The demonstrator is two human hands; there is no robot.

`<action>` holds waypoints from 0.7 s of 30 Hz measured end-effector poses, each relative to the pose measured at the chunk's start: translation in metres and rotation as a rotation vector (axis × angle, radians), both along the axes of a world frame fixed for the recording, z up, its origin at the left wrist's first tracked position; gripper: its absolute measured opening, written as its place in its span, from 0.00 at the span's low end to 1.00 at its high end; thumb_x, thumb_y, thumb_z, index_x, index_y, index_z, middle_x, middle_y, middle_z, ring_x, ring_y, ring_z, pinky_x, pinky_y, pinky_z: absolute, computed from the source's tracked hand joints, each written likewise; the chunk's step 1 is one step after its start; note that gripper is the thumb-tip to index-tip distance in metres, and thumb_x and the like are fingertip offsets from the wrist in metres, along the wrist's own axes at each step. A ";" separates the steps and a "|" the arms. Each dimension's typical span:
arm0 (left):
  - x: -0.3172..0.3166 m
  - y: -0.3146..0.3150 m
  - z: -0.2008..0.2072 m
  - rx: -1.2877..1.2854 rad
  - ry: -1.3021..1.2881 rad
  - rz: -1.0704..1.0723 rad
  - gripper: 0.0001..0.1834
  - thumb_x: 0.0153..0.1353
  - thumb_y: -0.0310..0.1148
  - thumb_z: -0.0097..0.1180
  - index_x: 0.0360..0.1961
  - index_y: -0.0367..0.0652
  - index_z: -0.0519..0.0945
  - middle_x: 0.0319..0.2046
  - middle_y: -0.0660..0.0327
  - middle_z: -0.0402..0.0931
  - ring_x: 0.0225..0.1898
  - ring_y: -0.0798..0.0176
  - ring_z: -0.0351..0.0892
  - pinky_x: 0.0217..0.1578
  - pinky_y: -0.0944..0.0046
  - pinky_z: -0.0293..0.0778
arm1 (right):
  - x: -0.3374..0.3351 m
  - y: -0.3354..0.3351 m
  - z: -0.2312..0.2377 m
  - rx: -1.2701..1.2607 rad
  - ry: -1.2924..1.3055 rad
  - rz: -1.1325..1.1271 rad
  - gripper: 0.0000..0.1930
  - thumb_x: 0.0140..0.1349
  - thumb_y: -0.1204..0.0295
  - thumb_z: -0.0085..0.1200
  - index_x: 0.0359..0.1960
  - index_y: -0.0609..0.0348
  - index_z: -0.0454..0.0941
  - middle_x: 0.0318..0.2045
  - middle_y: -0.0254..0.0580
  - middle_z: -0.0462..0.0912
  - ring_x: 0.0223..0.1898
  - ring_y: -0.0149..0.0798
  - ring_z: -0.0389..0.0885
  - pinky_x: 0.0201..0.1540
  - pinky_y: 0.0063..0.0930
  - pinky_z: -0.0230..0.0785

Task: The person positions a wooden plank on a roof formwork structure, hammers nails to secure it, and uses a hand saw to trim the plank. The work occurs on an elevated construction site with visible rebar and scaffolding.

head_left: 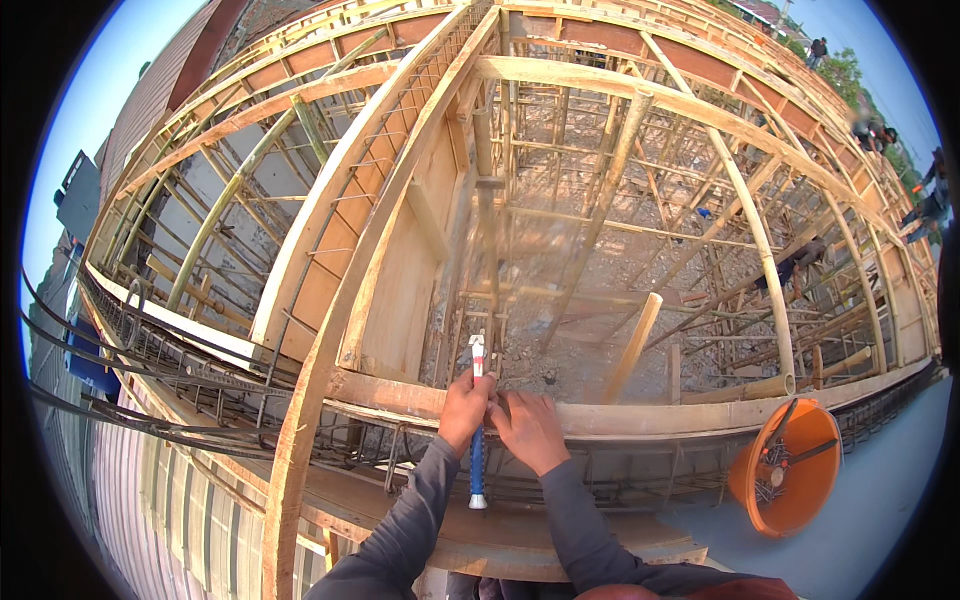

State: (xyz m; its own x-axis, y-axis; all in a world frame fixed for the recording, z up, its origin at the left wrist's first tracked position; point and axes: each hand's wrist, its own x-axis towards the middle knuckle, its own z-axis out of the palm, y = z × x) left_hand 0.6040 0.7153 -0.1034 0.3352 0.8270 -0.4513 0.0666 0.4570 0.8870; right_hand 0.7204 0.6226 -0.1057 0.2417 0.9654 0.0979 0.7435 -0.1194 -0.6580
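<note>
A hammer (477,460) with a blue grip, a red-and-white neck and a metal head stands out in front of me, its head pointing away. My left hand (462,412) is wrapped round the handle just below the neck. Close beside it, my right hand (530,432) bends over the top of a wooden beam (640,418), fingers together and thumb side near the handle. Whatever is between those fingertips, if anything, is hidden. Under both forearms runs a lower plank (430,520).
At the right, an orange bucket (800,490) holding nails and tools hangs tilted by the beam. A long upright timber (300,450) rises left of my arms. Bent rebar (180,425) sticks out at the left. Below the formwork, poles stand over a deep drop; other people work at right.
</note>
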 end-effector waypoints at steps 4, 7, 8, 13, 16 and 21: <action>-0.001 -0.001 -0.001 0.010 0.020 -0.006 0.12 0.76 0.38 0.58 0.41 0.40 0.77 0.27 0.67 0.74 0.26 0.73 0.73 0.27 0.67 0.69 | 0.000 0.000 -0.002 -0.003 0.016 0.010 0.19 0.75 0.54 0.56 0.49 0.58 0.85 0.41 0.46 0.87 0.47 0.52 0.84 0.55 0.46 0.68; 0.002 -0.002 0.003 0.047 0.063 -0.036 0.12 0.76 0.39 0.58 0.41 0.39 0.78 0.27 0.67 0.75 0.27 0.73 0.73 0.29 0.66 0.69 | 0.004 -0.001 -0.003 -0.025 0.017 0.025 0.19 0.75 0.55 0.56 0.50 0.58 0.86 0.43 0.47 0.88 0.49 0.53 0.84 0.55 0.46 0.68; 0.001 -0.002 0.004 0.057 0.082 -0.041 0.12 0.76 0.39 0.58 0.41 0.39 0.79 0.27 0.67 0.76 0.28 0.73 0.73 0.29 0.66 0.70 | 0.004 0.000 -0.001 -0.043 0.008 0.033 0.19 0.75 0.55 0.56 0.50 0.59 0.86 0.44 0.47 0.88 0.49 0.53 0.84 0.56 0.46 0.68; 0.000 -0.003 0.003 0.106 0.154 -0.063 0.15 0.76 0.42 0.57 0.44 0.38 0.80 0.29 0.65 0.78 0.30 0.69 0.76 0.33 0.63 0.72 | 0.006 0.000 0.003 -0.098 0.036 0.051 0.19 0.75 0.57 0.56 0.54 0.59 0.85 0.46 0.49 0.88 0.52 0.53 0.83 0.58 0.47 0.68; 0.000 -0.004 0.002 0.087 0.154 -0.042 0.16 0.76 0.42 0.57 0.44 0.38 0.80 0.29 0.64 0.79 0.31 0.69 0.77 0.34 0.62 0.72 | 0.006 0.000 0.003 -0.059 0.052 0.060 0.19 0.75 0.57 0.56 0.54 0.59 0.85 0.47 0.49 0.88 0.53 0.53 0.83 0.58 0.48 0.68; -0.001 -0.011 -0.011 0.125 0.164 -0.043 0.19 0.74 0.44 0.56 0.49 0.37 0.82 0.28 0.57 0.83 0.31 0.61 0.84 0.35 0.56 0.78 | 0.005 -0.009 0.002 -0.059 -0.013 0.060 0.18 0.74 0.58 0.56 0.54 0.59 0.85 0.47 0.49 0.88 0.53 0.54 0.83 0.58 0.49 0.68</action>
